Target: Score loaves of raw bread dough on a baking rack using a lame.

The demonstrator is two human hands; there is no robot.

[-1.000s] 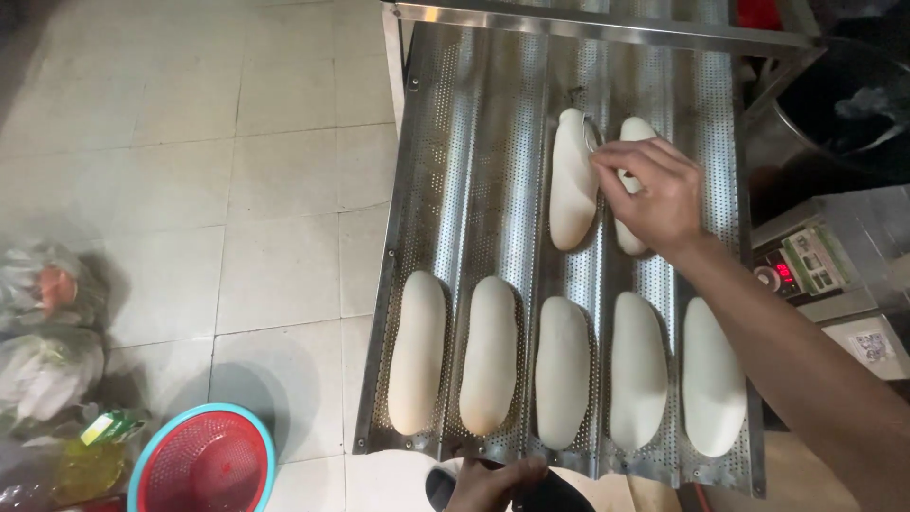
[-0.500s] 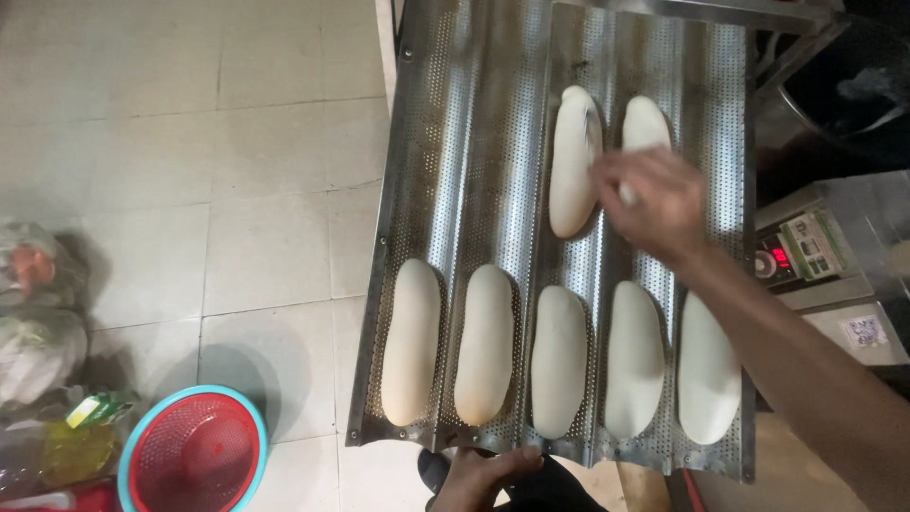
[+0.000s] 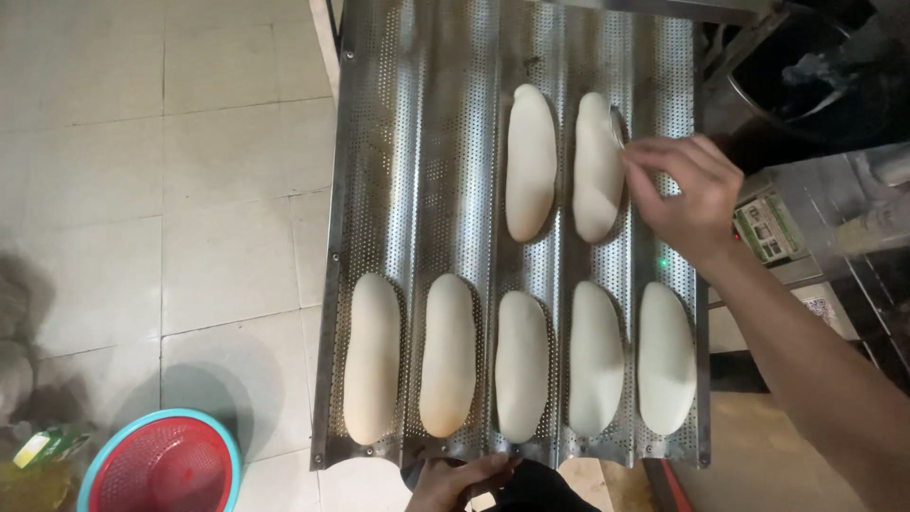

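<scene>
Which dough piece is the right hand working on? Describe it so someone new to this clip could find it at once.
Start from the perforated metal tray with five long channels. Five dough pieces fill its near row; only two lie in the far row. It is the far-row loaf nearer the right edge, the only one with the right hand at its side.

A single head-worn camera looks almost straight down from above, fairly near, onto a perforated metal baking tray (image 3: 379, 190) that runs away from the wearer, with tiled floor (image 3: 171, 190) filling the left of the frame; the wearer's own body lies at the bottom edge
</scene>
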